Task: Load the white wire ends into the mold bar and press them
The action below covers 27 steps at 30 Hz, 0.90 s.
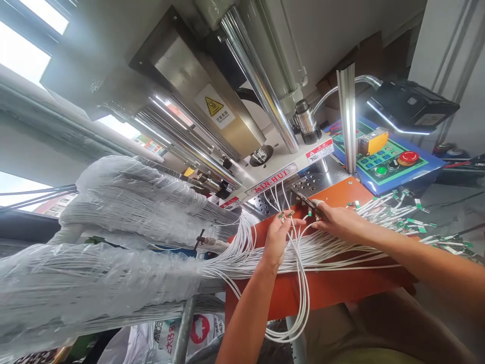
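Observation:
My left hand [278, 236] pinches several white cables [301, 283] close to their small green circuit-board ends [281, 216]. The held cables hang in a loop over the front of the orange-red table [261, 298]. To the right, my right hand [333, 221] grips a narrow dark metal bar [306, 201], thumb on top and fingers below. This bar lies at a slant in front of the white press plate [278, 174] marked MIN-HUI. A few white cables run from under that plate toward my left hand. Beneath both hands a thick bundle of white cables [265, 260] crosses the table.
Plastic-wrapped cable bundles [125, 202] fill the left side. Steel guide rods [261, 81] and a metal cylinder block [212, 101] rise above. A blue control panel [428, 167] with a red stop button [408, 157] and a black lamp [417, 103] stand right.

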Each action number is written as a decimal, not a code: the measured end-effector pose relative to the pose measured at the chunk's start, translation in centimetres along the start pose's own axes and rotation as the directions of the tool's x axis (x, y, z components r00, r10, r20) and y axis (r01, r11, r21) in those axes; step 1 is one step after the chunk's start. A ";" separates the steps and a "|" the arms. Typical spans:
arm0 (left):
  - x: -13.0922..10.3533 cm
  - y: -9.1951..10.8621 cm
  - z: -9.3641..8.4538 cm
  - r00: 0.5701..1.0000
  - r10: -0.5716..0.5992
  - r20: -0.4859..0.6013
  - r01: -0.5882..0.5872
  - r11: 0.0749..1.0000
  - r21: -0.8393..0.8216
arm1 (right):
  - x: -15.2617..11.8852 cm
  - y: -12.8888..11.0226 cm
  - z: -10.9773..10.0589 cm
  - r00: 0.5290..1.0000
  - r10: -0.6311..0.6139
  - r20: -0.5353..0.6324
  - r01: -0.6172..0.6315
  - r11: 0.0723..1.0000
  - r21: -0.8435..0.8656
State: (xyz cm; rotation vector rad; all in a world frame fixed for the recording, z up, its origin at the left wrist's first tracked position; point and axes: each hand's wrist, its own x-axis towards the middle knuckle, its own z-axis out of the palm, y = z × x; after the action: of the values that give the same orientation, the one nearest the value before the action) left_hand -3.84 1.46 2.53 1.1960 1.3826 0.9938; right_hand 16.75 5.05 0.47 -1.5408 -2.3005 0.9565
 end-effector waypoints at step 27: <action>4.5 -1.3 1.5 0.875 0.483 0.005 -0.428 0.772 0.470 | -0.1 0.0 -0.2 1.000 0.008 0.003 -0.008 0.999 0.033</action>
State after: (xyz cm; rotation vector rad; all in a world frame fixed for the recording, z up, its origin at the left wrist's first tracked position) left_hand -2.56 5.61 0.23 1.9303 1.5018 1.1136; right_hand 16.86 5.07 0.68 -1.5376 -2.2710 0.9945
